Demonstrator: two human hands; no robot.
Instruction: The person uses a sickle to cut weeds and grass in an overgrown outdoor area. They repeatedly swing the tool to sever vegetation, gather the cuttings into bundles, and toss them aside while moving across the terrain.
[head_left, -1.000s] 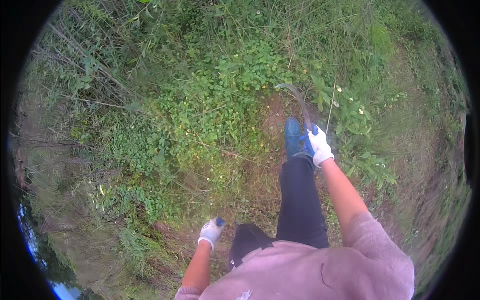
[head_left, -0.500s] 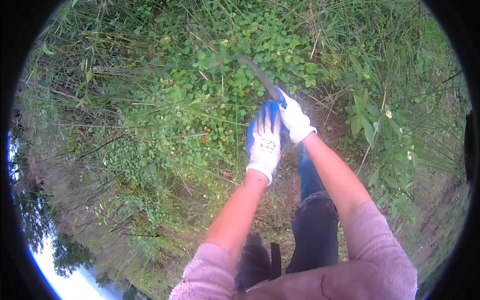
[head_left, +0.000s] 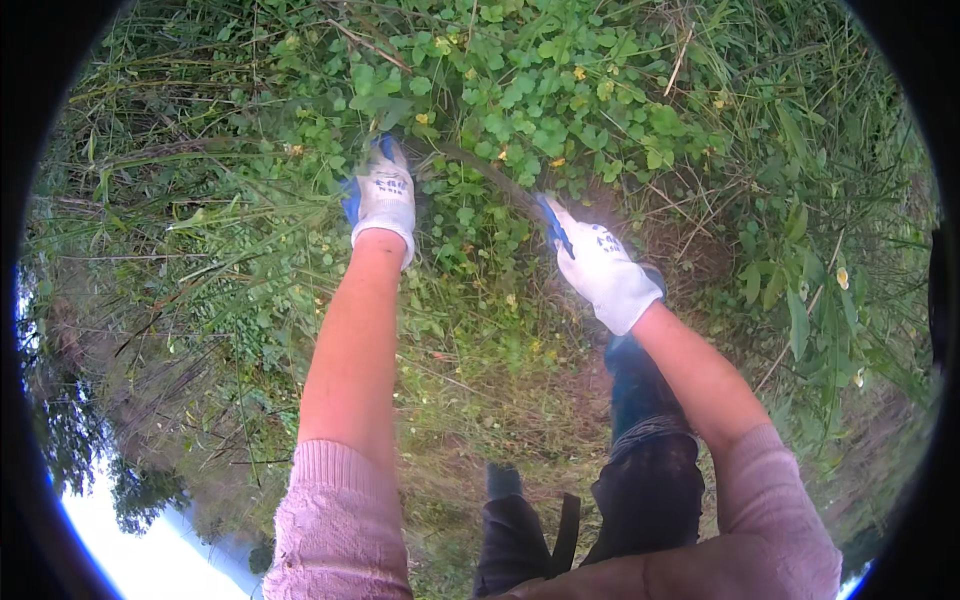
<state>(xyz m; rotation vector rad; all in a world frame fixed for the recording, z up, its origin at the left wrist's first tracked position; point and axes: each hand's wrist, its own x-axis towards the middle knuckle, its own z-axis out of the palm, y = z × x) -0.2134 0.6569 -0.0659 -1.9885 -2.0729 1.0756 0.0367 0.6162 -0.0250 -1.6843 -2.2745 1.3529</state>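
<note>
My left hand (head_left: 384, 196), in a white glove with blue coating, reaches into low leafy weeds (head_left: 380, 105). Its fingers curl in around some blurred stems and are partly covered by leaves. Further right, my right hand (head_left: 600, 262) wears a matching glove and is closed on a sickle. The sickle's dark, curved blade (head_left: 488, 172) points left from that hand toward the left one, lying low among the leaves. Motion blurs its outline, and the handle is hidden inside the glove.
Thick green ground plants (head_left: 520, 90) with small yellow blossoms grow ahead. Tall grass (head_left: 130, 180) stands at the left, and leafy stalks with pale flowers (head_left: 842, 278) at the right. Below me are my dark-trousered leg (head_left: 650, 490) and a blue boot (head_left: 635, 385) on trampled ground.
My hands were together at the centre and are now apart. The left has moved left into the weeds; the right has shifted slightly right and down. The sickle blade now lies flatter, pointing left.
</note>
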